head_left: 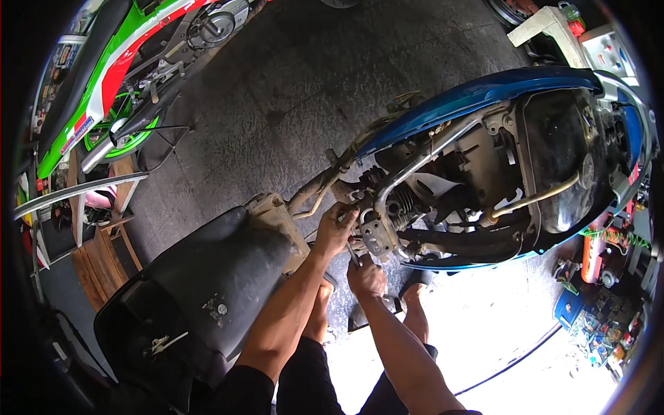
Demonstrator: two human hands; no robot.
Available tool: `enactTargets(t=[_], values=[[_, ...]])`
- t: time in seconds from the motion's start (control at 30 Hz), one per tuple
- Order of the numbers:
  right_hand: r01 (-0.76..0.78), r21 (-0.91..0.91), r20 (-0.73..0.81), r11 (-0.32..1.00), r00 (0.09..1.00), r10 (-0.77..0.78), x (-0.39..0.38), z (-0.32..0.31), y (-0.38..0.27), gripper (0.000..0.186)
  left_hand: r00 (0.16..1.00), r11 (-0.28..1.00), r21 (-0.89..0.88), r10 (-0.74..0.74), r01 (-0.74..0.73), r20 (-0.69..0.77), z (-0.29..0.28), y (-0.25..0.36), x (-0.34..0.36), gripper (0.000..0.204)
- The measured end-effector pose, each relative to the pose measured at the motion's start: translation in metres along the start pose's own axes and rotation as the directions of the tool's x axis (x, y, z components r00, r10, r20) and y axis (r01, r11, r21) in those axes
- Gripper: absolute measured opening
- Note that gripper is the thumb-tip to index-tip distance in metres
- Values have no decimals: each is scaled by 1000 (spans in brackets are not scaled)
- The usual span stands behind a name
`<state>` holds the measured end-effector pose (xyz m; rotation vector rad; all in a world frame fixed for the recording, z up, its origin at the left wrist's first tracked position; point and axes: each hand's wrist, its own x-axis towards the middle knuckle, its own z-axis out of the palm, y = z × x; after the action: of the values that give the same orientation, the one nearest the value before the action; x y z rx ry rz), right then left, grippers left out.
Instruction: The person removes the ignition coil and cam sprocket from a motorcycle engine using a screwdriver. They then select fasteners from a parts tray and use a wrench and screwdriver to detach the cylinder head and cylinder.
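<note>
A partly stripped motorcycle with blue side panels [477, 93] stands across in front of me. My left hand [335, 227] is closed at the bare frame tube, its fingertips beside a metal bracket [377, 236] over the engine; what they pinch is hidden. Just below and to the right, my right hand [367, 279] is wrapped round a slim metal tool [353, 254], which points up toward the left fingers. Its working end is hidden, so its exact kind does not show. The finned engine cylinder [400, 206] lies right of the bracket.
A black seat or rear cover [228, 277] extends to the lower left. The black fuel tank [560, 159] sits at the right. A green, white and red motorcycle [104, 90] stands at the upper left, near a wooden stool [104, 270]. Tools and parts [602, 332] crowd the lower right.
</note>
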<state>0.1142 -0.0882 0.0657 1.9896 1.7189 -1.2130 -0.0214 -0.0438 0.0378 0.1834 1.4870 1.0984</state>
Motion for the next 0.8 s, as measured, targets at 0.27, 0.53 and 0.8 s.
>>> enactTargets(t=[0.27, 0.53, 0.8], values=[[87, -5, -47, 996, 995, -87, -9, -2, 1, 29, 978, 981, 10, -195, 196, -72, -6, 4, 0, 32], [8, 5, 27, 1000, 1000, -8, 9, 22, 9, 33, 999, 998, 42, -35, 36, -18, -2, -3, 0, 30], [209, 32, 88, 978, 974, -211, -21, 3, 13, 31, 997, 998, 47, -31, 34, -64, -22, -19, -11, 33]])
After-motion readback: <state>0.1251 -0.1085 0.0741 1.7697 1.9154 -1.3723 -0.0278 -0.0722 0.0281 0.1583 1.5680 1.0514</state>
